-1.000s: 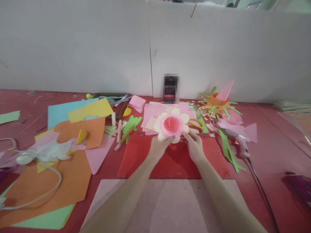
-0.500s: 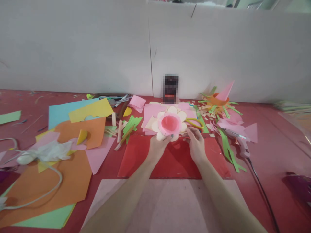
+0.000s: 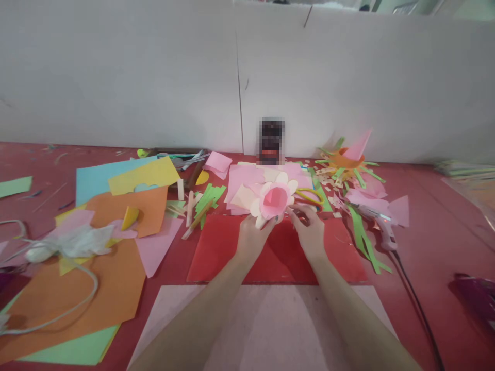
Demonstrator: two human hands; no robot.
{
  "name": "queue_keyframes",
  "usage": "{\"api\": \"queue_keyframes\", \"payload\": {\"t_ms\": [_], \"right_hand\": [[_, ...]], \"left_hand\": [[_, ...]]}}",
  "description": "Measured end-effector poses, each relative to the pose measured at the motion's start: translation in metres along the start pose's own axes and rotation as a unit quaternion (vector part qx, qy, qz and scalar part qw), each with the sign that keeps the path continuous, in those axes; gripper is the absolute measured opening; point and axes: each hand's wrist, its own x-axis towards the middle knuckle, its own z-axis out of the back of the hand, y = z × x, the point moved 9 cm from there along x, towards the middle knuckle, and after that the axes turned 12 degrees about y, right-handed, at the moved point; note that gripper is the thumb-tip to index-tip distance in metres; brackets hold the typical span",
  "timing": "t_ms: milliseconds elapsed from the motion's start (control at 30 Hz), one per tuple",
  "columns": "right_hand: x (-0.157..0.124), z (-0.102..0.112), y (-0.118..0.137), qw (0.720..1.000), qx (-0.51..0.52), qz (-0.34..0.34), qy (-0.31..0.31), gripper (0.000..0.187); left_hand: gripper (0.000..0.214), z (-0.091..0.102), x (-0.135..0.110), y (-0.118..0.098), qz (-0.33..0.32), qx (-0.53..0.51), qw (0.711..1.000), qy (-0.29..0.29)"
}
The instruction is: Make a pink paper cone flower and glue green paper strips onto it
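A paper flower (image 3: 274,200) with a pink cone centre and cream petals is held up above a red sheet (image 3: 275,252). My left hand (image 3: 253,236) grips its lower left edge, fingers pinched on the petals. My right hand (image 3: 309,229) is closed at the flower's lower right edge, fingertips pinching the paper there. Yellow-handled scissors (image 3: 311,196) lie just behind my right hand.
Coloured paper sheets (image 3: 127,206) cover the left of the table, with a white cable (image 3: 73,304). A glue gun (image 3: 381,226) and its cord lie at the right, beside green strips (image 3: 363,239) and an orange paper flower (image 3: 346,159). A white wall stands behind.
The flower has tilted and turned in my hands, its cone now facing more toward the right. My right hand shifted slightly left along its edge.
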Motion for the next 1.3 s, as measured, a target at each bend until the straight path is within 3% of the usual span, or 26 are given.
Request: {"api": "queue_keyframes", "payload": {"t_ms": [467, 1300], "right_hand": [[-0.001, 0.004, 0.0, 0.998, -0.053, 0.023, -0.011, 0.02], [0.0, 0.004, -0.001, 0.998, -0.06, 0.018, -0.011, 0.019]], "left_hand": [[0.016, -0.003, -0.005, -0.019, -0.113, 0.108, 0.988, -0.005], [0.024, 0.005, 0.0, -0.016, -0.087, 0.081, 0.993, -0.024]]}}
